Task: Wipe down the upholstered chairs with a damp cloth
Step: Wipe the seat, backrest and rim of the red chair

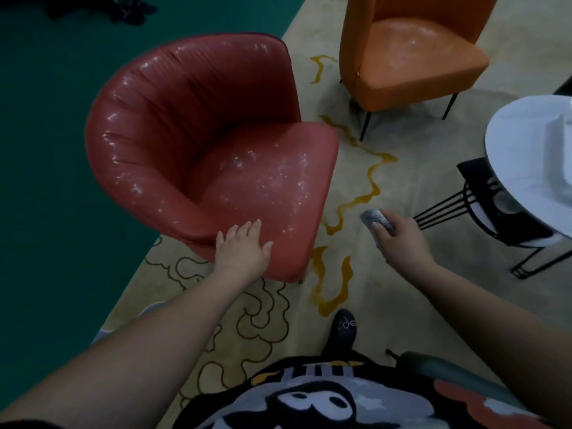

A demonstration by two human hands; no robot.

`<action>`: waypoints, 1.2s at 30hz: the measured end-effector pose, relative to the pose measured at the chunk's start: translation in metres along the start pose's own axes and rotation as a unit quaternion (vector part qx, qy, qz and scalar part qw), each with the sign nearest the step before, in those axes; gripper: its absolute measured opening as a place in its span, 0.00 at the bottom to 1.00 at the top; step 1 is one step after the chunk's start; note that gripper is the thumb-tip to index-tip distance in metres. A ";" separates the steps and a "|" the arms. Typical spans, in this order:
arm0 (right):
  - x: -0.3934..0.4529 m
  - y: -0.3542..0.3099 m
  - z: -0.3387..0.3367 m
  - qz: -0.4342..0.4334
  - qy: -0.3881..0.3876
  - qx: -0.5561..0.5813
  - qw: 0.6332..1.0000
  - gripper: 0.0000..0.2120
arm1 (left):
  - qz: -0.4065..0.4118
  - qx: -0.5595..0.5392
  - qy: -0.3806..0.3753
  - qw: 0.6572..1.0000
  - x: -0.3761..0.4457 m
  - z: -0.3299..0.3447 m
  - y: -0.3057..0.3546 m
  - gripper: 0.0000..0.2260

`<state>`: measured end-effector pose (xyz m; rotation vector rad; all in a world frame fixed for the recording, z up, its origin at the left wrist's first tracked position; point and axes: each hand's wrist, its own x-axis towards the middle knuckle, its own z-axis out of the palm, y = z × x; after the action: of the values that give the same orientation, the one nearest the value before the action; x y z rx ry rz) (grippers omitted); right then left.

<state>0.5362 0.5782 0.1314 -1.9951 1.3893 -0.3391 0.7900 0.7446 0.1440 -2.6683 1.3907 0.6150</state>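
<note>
Dim, soft-focus view; speckled glare on the glossy red tub chair (198, 144), brightest white at the round table (532, 156) at three o'clock, wide-angle bending at edges.

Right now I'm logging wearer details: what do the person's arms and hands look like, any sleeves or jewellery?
Both forearms are bare, no sleeves reaching them. The left hand and right hand show no gloves, rings or watch.

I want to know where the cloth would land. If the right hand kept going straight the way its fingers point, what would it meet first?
Probably the carpet. The right hand, gripping the grey cloth, points past the red chair seat's edge, though depth is unclear.
</note>
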 end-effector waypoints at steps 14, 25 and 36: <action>0.195 -0.036 -0.018 -0.084 -0.118 0.023 0.989 0.05 | -0.091 -0.084 -0.023 0.992 0.124 -0.042 0.041 0.28; 0.367 -0.089 -0.004 -0.146 -0.149 -0.065 0.976 0.14 | -0.148 -0.084 -0.046 0.984 0.247 -0.059 0.030 0.28; 0.459 -0.181 0.084 -0.261 -0.281 -0.121 0.916 0.18 | -0.314 -0.165 -0.028 0.935 0.277 -0.050 -0.008 0.28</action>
<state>0.8975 0.2322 0.1137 -2.3964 0.5470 0.1893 0.9533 0.5233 0.0841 -3.0653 0.3733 0.8826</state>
